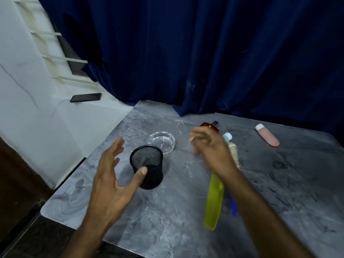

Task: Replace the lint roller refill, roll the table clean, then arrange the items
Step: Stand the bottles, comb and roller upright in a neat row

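Observation:
A black mesh cup (149, 164) stands upright on the grey marbled table (167, 211). My left hand (113, 175) is open just left of it, the thumb tip over the cup's front wall. My right hand (210, 146) hovers open and blurred above the table's middle, holding nothing. Under its wrist lies a yellow-green lint roller handle (214, 200) with a pale roll end (233, 151) and a teal-capped tube (228, 136) beside it. A blue pen (233, 207) lies partly under my forearm.
A clear glass ashtray (162, 140) sits behind the cup. A dark red item (210, 126) lies past my right hand, and a pink tube (268, 135) rests at the far right. A blue curtain (204, 53) hangs behind; a phone (85, 97) lies on the sill.

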Demonstrator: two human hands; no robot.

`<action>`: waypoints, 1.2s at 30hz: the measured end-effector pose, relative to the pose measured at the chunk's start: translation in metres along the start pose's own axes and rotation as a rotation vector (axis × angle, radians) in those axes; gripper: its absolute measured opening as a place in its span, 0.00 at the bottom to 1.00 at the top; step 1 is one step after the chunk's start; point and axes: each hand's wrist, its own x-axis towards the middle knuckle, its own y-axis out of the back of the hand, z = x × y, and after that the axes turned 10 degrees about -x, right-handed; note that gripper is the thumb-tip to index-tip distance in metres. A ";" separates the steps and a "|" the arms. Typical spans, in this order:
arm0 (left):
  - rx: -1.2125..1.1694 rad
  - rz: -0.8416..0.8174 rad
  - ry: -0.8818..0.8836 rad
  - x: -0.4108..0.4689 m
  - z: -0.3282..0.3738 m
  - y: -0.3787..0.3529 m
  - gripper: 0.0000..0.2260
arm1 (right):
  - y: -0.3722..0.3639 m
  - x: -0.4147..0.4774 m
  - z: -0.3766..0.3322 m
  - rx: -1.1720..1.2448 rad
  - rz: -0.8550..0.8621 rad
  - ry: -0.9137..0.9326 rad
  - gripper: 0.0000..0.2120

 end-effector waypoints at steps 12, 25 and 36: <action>-0.264 -0.316 0.120 -0.006 0.044 -0.147 0.28 | 0.059 0.145 0.032 -1.089 -0.164 -0.190 0.39; -0.391 -0.290 0.373 -0.016 0.017 -0.166 0.26 | 0.024 0.169 0.031 -1.073 -0.286 -0.290 0.57; -0.978 -0.053 0.712 0.028 0.011 -0.180 0.22 | 0.007 0.115 0.040 -0.846 -0.055 0.151 0.39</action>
